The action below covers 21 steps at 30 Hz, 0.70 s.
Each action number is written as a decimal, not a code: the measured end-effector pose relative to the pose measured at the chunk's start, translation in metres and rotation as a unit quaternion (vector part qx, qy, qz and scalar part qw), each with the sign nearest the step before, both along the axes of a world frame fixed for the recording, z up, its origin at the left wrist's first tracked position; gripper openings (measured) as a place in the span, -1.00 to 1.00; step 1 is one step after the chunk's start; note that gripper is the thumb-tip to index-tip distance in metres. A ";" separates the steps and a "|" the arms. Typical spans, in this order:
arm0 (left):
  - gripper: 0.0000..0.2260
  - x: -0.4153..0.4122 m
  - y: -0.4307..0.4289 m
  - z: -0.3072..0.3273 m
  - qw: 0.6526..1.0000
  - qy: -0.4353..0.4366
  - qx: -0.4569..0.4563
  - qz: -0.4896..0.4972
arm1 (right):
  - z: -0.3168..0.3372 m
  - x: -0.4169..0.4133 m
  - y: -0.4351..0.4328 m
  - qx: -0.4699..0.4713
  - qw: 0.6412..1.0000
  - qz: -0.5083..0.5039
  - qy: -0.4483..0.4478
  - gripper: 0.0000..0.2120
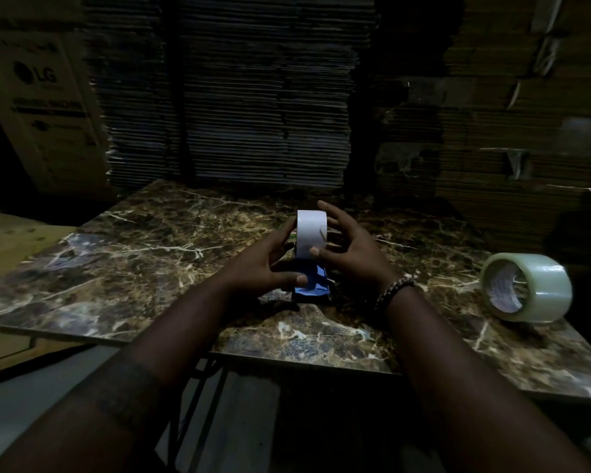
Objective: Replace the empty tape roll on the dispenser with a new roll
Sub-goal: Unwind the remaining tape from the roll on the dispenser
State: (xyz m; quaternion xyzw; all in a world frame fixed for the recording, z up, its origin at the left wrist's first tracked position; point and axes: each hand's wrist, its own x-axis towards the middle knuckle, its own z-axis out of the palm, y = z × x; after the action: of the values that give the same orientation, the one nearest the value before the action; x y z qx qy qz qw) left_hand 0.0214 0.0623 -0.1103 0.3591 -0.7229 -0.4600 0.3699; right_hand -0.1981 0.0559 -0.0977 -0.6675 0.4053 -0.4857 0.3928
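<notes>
Two bare forearms come up from the bottom edge, no sleeves anywhere along them, nothing covering the arms down to where the frame cuts them off. The left hand (270, 268) is bare, no ring or watch that the dim light lets through, and the left wrist carries nothing. The right hand (352, 254) is bare as well, but its wrist wears a beaded bracelet (394, 290), small beads in alternating dark and pale tones, apparently wrapped in more than one strand side by side across the wrist. Fingernails are short, catching a little light at the thumbs. The light is too low for finer marks.
</notes>
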 end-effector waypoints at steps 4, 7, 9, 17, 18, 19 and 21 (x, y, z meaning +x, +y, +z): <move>-0.16 -0.002 0.003 0.001 1.000 0.009 0.001 0.000 | 0.001 0.000 -0.002 -0.005 1.000 -0.007 -0.019 -0.26; -0.29 -0.005 0.007 0.005 1.000 0.005 -0.004 -0.002 | 0.001 -0.003 -0.004 -0.007 1.000 -0.015 -0.025 -0.27; -0.40 -0.005 0.008 0.005 1.000 -0.003 0.000 0.007 | 0.002 -0.006 -0.004 -0.004 0.999 -0.017 -0.036 -0.28; -0.46 -0.006 0.011 0.006 1.000 0.009 0.024 0.010 | 0.000 -0.016 -0.004 0.012 0.997 -0.006 -0.077 -0.29; -0.46 -0.006 0.011 0.006 1.000 0.012 0.026 0.011 | 0.000 -0.018 -0.003 0.015 0.997 -0.006 -0.081 -0.28; -0.46 -0.007 0.012 0.005 0.999 0.016 0.027 0.011 | 0.000 -0.020 -0.003 0.017 0.996 -0.006 -0.085 -0.27; -0.46 -0.007 0.012 0.005 0.999 0.018 0.028 0.013 | 0.002 -0.024 -0.002 0.021 0.995 -0.010 -0.095 -0.26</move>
State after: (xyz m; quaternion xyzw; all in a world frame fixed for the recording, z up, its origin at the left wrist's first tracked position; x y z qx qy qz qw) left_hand 0.0148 0.0742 -0.1056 0.3699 -0.6984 -0.4815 0.3789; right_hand -0.2226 0.0541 -0.0959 -0.6056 0.3829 -0.5426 0.4384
